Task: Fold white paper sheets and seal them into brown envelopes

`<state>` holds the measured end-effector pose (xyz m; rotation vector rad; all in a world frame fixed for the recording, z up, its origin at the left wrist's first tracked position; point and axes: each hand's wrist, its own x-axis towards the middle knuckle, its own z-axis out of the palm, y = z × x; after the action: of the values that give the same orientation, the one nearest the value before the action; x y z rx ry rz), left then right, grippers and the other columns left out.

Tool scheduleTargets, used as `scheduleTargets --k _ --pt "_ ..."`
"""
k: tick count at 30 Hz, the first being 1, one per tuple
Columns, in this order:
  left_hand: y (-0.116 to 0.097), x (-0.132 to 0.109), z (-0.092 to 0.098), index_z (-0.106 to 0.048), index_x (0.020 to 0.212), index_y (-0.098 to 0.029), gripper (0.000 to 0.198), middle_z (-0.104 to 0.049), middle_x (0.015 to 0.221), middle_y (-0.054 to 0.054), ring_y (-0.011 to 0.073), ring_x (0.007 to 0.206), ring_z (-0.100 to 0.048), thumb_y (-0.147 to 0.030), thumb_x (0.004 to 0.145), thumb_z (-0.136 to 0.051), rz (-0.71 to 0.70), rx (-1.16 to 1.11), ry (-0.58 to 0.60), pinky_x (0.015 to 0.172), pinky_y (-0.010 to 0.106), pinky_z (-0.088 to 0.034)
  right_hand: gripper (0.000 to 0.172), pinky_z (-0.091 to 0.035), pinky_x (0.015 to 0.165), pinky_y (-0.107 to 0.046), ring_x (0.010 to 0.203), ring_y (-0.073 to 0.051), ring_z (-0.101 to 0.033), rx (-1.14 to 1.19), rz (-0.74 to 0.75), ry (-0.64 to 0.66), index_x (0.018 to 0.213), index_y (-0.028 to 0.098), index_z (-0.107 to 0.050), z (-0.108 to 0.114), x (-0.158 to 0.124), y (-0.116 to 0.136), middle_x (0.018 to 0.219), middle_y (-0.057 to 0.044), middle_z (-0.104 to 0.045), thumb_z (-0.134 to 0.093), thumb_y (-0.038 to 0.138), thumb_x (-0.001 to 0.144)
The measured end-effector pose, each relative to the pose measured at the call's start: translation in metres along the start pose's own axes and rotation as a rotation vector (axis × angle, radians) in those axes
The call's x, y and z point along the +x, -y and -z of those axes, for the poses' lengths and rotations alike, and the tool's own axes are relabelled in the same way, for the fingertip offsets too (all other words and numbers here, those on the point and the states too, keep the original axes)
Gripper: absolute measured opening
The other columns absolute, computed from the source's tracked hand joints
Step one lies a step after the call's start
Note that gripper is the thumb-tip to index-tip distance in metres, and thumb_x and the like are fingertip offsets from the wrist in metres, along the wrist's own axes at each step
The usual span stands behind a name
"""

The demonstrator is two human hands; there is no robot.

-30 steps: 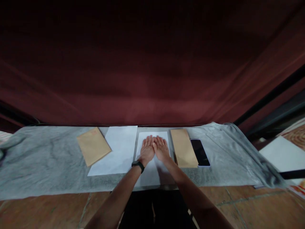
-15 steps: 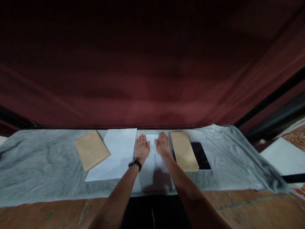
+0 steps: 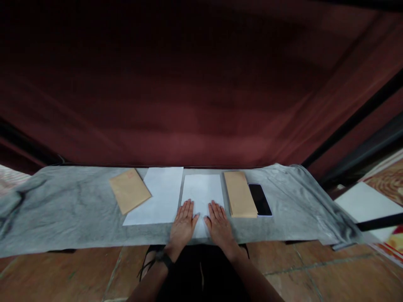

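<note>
A sheet of white paper (image 3: pixel 203 188) lies on the table straight ahead of me. My left hand (image 3: pixel 184 224) rests palm down on its near left part, fingers stretched out; a dark band circles that wrist. On the near right part of the sheet my right hand (image 3: pixel 218 222) lies flat too, fingers extended. Between the hands a strip of the sheet shows. Left of it is more white paper (image 3: pixel 162 195), partly covered by a tilted brown envelope (image 3: pixel 130 191). Close on the right lie long brown envelopes (image 3: pixel 241 195).
A smartphone (image 3: pixel 260 199) with a dark screen lies beside the long envelopes. Grey cloth (image 3: pixel 75 209) covers the table, which stands against a dark red fabric wall (image 3: pixel 201 142). At the far right is a white board (image 3: pixel 371 201). Tiled floor (image 3: pixel 91 272) shows below.
Both hands have slid from the far part of the white sheet toward me, staying flat. The sheet's far part is now uncovered. The view has shifted slightly.
</note>
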<state>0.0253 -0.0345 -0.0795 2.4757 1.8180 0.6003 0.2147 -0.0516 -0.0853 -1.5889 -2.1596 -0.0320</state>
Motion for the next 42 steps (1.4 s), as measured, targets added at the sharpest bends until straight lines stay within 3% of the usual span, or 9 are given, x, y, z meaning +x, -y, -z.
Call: scheduleTargets --k 8,13,17,23,29,36,42 --pt "0.004 -0.053 0.024 -0.039 0.153 -0.011 0.059 -0.044 0.155 0.018 0.0289 0.146 -0.04 -0.042 0.103 -0.037 -0.01 0.067 -0.078 0.119 0.048 -0.036 0.057 -0.035 0.117 -0.049 0.145 -0.029 -0.041 -0.091 0.032 -0.039 0.156 0.012 -0.033 0.019 -0.038 -0.017 0.157 -0.017 -0.041 -0.04 0.034 0.105" --pt "0.005 -0.078 0.032 -0.039 0.153 -0.013 0.061 -0.04 0.158 0.017 0.0301 0.148 -0.036 -0.042 0.099 -0.047 -0.088 0.084 -0.028 0.118 0.048 -0.037 0.062 -0.032 0.12 -0.047 0.145 -0.028 -0.04 -0.081 0.071 0.012 0.158 0.013 -0.029 0.028 -0.062 -0.024 0.159 -0.016 -0.039 -0.041 0.041 0.104" --pt "0.009 -0.077 0.042 -0.043 0.151 -0.017 0.055 -0.044 0.157 0.013 0.0271 0.146 -0.039 -0.028 0.097 -0.046 -0.061 0.031 0.07 0.117 0.046 -0.039 0.062 -0.033 0.12 -0.044 0.146 -0.026 -0.039 -0.045 0.101 0.052 0.156 0.012 -0.033 0.033 -0.067 -0.031 0.158 -0.015 -0.041 -0.043 0.041 0.103" --pt "0.008 -0.061 0.061 -0.056 0.142 -0.021 0.048 -0.051 0.152 0.01 0.025 0.141 -0.047 -0.025 0.094 -0.051 0.042 -0.085 0.189 0.116 0.045 -0.039 0.059 -0.035 0.12 -0.044 0.145 -0.025 -0.041 0.002 0.077 0.038 0.153 0.01 -0.04 0.032 -0.066 -0.031 0.155 -0.015 -0.045 -0.046 0.038 0.101" --pt "0.002 -0.053 0.072 -0.07 0.124 -0.019 0.039 -0.066 0.136 0.009 0.0228 0.13 -0.058 -0.021 0.097 -0.041 0.086 -0.2 0.143 0.115 0.043 -0.041 0.054 -0.041 0.116 -0.049 0.14 -0.027 -0.048 0.112 0.067 -0.006 0.147 0.015 -0.05 0.037 -0.063 -0.031 0.15 -0.014 -0.052 -0.054 0.029 0.095" --pt "-0.003 -0.087 0.091 -0.074 0.115 -0.024 0.037 -0.073 0.123 0.004 0.0221 0.12 -0.064 -0.031 0.098 -0.042 0.065 -0.452 0.104 0.11 0.04 -0.046 0.049 -0.048 0.11 -0.048 0.126 -0.023 -0.061 0.414 -0.065 -0.032 0.126 0.023 -0.069 0.061 -0.07 -0.041 0.131 -0.008 -0.069 -0.049 0.008 0.084" --pt "-0.001 -0.1 0.117 -0.075 0.106 -0.025 0.036 -0.078 0.107 0.004 0.0224 0.1 -0.071 -0.046 0.094 -0.049 0.199 -0.726 0.093 0.094 0.034 -0.054 0.027 -0.047 0.11 -0.049 0.121 -0.027 -0.064 0.624 -0.139 -0.03 0.102 0.024 -0.077 0.087 -0.075 -0.043 0.118 -0.009 -0.075 -0.054 0.031 0.092"
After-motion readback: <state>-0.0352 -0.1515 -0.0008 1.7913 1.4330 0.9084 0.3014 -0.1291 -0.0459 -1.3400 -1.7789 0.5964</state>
